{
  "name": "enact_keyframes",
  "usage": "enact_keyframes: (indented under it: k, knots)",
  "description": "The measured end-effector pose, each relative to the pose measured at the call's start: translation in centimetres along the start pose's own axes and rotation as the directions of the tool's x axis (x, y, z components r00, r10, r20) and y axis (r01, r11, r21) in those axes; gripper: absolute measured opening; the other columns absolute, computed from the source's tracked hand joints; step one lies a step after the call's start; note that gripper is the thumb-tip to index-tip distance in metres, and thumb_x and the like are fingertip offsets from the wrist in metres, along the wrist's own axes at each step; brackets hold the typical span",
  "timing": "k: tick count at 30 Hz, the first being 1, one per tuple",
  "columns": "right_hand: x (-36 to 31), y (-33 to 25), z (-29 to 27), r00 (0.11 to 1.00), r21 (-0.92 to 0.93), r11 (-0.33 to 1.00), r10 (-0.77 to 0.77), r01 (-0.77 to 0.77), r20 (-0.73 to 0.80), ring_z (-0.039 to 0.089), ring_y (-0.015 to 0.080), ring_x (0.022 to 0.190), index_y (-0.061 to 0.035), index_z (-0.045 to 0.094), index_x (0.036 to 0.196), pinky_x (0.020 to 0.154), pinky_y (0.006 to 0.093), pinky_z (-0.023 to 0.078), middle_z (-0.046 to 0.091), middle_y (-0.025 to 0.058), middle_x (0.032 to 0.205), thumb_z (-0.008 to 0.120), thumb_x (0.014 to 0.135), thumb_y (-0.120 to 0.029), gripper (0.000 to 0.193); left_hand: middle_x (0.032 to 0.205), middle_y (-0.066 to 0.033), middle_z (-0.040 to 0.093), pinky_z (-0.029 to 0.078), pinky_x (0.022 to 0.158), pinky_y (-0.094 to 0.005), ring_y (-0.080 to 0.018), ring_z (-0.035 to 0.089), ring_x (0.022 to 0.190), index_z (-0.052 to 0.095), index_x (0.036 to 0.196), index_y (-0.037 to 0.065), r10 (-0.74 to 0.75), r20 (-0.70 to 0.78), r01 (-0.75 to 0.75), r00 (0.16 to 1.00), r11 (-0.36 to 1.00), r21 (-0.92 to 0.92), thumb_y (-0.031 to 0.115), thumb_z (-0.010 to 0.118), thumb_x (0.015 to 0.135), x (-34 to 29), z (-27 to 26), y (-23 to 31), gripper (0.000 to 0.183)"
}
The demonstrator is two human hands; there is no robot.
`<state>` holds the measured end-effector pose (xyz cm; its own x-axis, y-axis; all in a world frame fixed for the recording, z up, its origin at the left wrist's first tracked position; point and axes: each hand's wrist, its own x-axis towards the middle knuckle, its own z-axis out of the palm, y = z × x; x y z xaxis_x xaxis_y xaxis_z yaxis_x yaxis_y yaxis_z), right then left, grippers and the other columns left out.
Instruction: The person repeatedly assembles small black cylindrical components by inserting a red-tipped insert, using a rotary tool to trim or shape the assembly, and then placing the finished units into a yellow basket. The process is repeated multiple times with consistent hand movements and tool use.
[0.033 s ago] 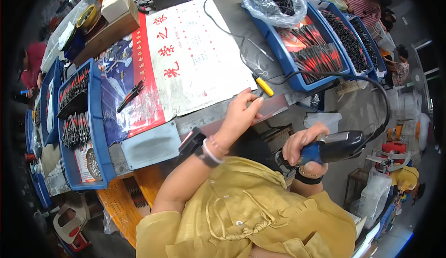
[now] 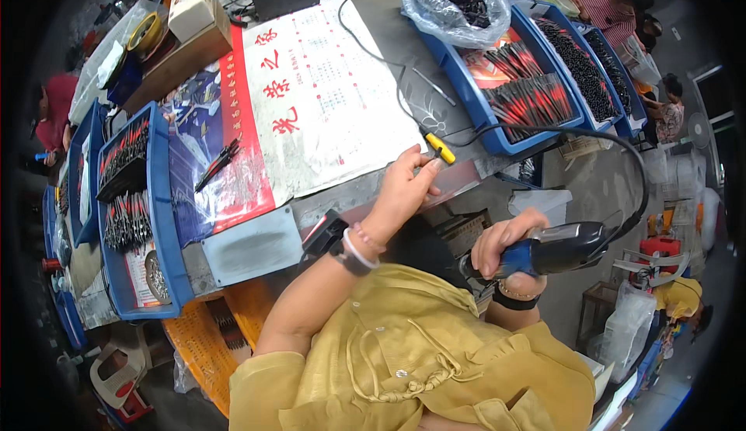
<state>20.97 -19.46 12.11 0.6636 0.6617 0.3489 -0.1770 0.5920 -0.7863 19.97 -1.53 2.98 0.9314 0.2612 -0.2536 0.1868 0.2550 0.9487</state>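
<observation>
My left hand (image 2: 404, 189) is over the table's front edge, fingers curled in and thumb alongside. Whatever lies between those fingers is hidden. Just beyond its fingertips lies a tool with a yellow handle (image 2: 440, 148), on the tabletop beside a white printed sheet (image 2: 330, 97). My right hand (image 2: 507, 246) wraps round a black-and-blue corded power tool (image 2: 556, 248), held off the table to the right of my body. Its front end points left, toward my middle. A thick black cable (image 2: 644, 175) arcs up from its rear.
Blue trays (image 2: 466, 81) at the right hold several black-and-red slim parts; a clear bag (image 2: 412, 4) rests on one. Another blue tray (image 2: 177, 260) stands left. A pale plate (image 2: 252, 246) lies at the front edge, a loose part bundle (image 2: 217, 165) on the poster. People sit farther off.
Very little differs. The power tool in my right hand sits slightly farther left, and the yellow-handled tool appears slightly lower in the view.
</observation>
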Motion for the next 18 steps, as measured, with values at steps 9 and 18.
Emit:
enact_keyframes:
  k: [9, 18]
  knots:
    - [-1.0, -0.5, -2.2, 0.996, -0.025, 0.997, 0.078, -0.079, -0.042, 0.061, 0.0177, 0.066, 0.0014, 0.052, 0.102, 0.058, 0.0271, 0.050, 0.062, 0.0147, 0.075, 0.081, 0.071, -0.007, 0.044, 0.097, -0.0106, 0.065, 0.050, 0.058, -0.0228, -0.0131, 0.065, 0.068, 0.055, 0.120, -0.007, -0.012, -0.035, 0.009, 0.999, 0.995, -0.103, 0.029, 0.059, 0.095, 5.6, 2.7, -0.8, 0.044]
    - [-1.3, -0.1, -1.6, 0.989, 0.003, 0.990, 0.144, -0.144, -0.016, 0.064, 0.0173, 0.071, 0.0022, 0.053, 0.104, 0.062, 0.0264, 0.051, 0.063, 0.0142, 0.080, 0.078, 0.069, -0.001, 0.043, 0.089, -0.0056, 0.065, 0.046, 0.049, -0.0198, -0.0144, 0.067, 0.064, 0.060, 0.104, 0.001, -0.108, -0.063, 0.075, 0.992, 0.917, -0.391, 0.029, 0.060, 0.096, 2.7, 3.0, -0.8, 0.029]
